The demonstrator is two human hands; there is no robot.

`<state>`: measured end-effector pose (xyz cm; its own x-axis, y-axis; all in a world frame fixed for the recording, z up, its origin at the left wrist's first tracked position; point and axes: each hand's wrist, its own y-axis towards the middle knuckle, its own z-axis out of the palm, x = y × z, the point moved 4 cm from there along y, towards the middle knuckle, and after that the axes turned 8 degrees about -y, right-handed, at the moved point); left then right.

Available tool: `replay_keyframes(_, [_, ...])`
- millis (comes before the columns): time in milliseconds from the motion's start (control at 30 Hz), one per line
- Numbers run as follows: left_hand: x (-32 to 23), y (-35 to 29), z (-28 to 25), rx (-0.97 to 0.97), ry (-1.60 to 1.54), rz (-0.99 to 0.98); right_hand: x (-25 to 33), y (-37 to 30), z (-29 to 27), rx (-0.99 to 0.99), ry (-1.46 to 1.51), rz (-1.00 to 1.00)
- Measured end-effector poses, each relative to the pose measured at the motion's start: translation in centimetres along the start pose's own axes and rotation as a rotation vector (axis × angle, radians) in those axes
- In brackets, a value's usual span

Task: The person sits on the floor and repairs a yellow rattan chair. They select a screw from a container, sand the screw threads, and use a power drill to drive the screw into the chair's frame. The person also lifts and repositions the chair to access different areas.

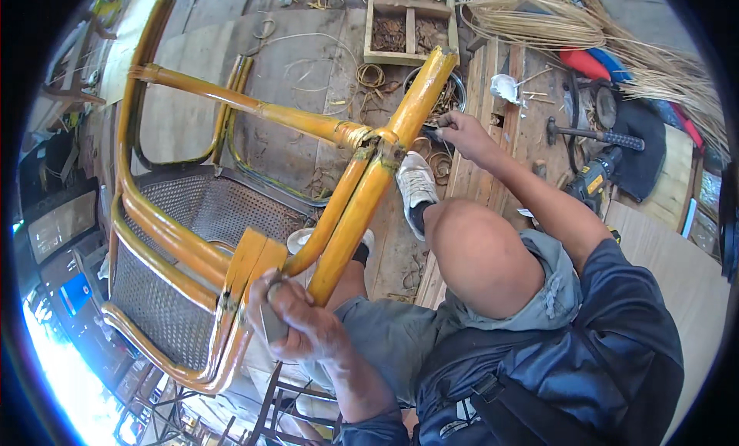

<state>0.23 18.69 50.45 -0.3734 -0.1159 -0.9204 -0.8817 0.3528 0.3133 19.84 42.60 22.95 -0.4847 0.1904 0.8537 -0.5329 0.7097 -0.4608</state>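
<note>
A glossy yellow-brown rattan chair frame stands tilted in front of me, on the left. My left hand is closed round its lower poles, near a flat-faced joint. A flat greyish piece shows by those fingers; I cannot tell what it is. The binding at the upper joint looks frayed and dark. My right hand reaches out beside a round bowl of small bits. Its fingers are pinched at a dark thing that is too small to name.
A compartmented wooden box lies beyond the bowl. To the right are a hammer, a yellow-black power drill and bundled cane strips. A perforated seat sits behind the frame. Cane scraps litter the floor.
</note>
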Motion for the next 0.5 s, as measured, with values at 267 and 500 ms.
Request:
replay_keyframes(267, [-0.2,-0.1,0.2,-0.041,-0.084,-0.009,16.9,-10.4,-5.2,-0.06,0.365,-0.047])
replay_keyframes(500, [-0.1,0.2,0.2,-0.013,-0.09,0.002,26.0,-15.8,-3.2,0.035,0.588,-0.289])
